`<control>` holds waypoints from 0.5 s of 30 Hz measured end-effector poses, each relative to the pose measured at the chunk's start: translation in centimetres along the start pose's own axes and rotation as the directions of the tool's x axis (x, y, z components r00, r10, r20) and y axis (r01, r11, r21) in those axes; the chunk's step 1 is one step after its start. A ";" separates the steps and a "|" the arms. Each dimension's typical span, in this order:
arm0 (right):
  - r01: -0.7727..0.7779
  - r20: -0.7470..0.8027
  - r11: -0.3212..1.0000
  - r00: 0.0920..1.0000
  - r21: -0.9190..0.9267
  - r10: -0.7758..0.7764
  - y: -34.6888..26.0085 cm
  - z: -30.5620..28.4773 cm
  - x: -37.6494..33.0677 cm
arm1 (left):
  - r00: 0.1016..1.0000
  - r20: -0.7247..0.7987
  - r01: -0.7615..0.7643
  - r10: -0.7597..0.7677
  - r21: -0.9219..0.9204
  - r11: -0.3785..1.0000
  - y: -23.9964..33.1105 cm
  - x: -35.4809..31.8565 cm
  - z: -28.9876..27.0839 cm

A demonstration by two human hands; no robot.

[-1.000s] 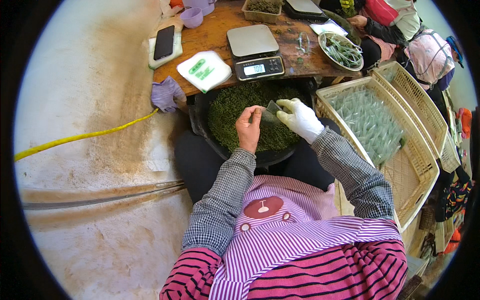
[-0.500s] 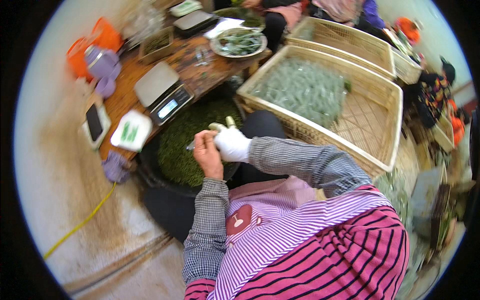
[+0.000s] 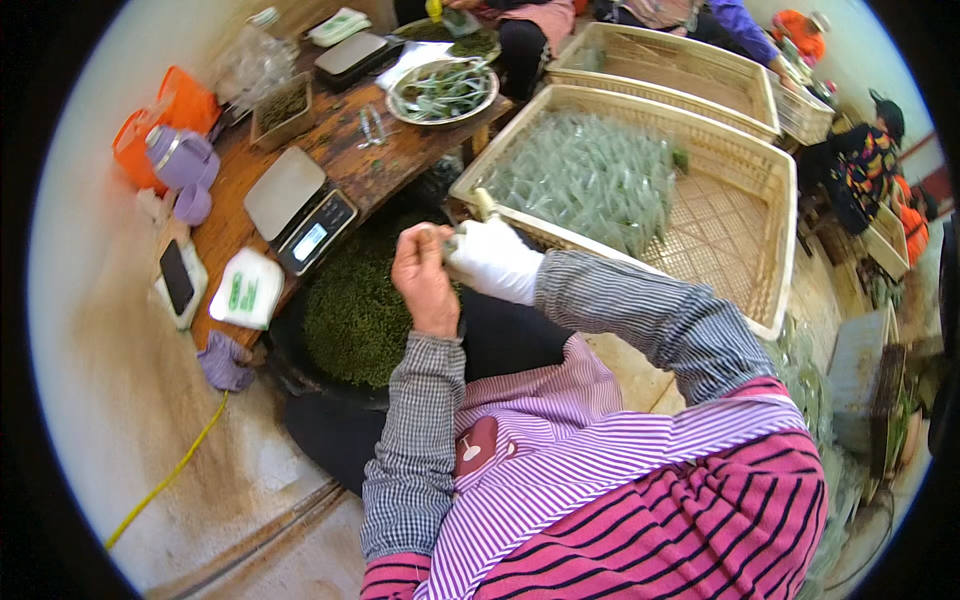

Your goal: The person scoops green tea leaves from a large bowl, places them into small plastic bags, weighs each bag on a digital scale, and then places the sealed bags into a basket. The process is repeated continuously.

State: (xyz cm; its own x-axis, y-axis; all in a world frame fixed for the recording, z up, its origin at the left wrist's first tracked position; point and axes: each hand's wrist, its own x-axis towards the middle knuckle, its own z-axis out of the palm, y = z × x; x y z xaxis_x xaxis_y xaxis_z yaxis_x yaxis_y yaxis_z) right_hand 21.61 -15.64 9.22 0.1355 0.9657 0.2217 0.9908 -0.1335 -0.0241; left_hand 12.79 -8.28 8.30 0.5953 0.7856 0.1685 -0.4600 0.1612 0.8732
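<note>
My bare left hand (image 3: 425,282) is raised over a dark tub of loose green plant bits (image 3: 350,325). Its fingers are pinched together. Against its fingertips works my right hand (image 3: 497,262), in a white glove with yellowish fingertips; one gloved finger sticks up while the others curl in. Whatever is between the two hands is too small and hidden to make out. To the right of them is a cream plastic crate (image 3: 625,262) holding many clear, pale green packets (image 3: 585,180).
A wooden table (image 3: 385,165) at left bears a digital scale (image 3: 305,215), a white tray (image 3: 247,290), a phone (image 3: 177,277), a purple jug (image 3: 183,157) and a bowl of green-filled tubes (image 3: 445,92). More crates (image 3: 665,75) and several people are beyond.
Both hands have shifted up and slightly right, away from the tub's middle. A small clear piece seen by the left fingers earlier no longer shows. The view has shifted a little.
</note>
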 end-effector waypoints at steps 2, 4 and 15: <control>0.017 0.063 0.999 0.998 0.036 -0.019 0.7 -2.0 -0.7 | 1.000 0.005 0.009 -0.009 -0.069 0.998 -1.2 0.4 0.8; -0.015 0.014 0.934 1.000 0.356 0.010 2.2 -3.9 -2.0 | 0.999 -0.004 -0.036 0.036 -0.058 0.998 -2.6 1.2 1.4; -0.073 -0.265 0.561 0.827 0.825 0.497 7.2 -5.3 -7.3 | 0.982 0.186 0.096 -0.036 -0.322 0.942 -4.0 3.2 10.4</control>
State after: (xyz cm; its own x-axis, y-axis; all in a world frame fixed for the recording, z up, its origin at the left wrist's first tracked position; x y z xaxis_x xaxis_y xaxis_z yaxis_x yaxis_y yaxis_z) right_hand 27.72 -24.87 12.58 0.6024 0.6730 0.4292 0.5509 0.0385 -0.8336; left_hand 23.40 -12.64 10.06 0.7236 0.6547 0.2186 -0.5883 0.4193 0.6915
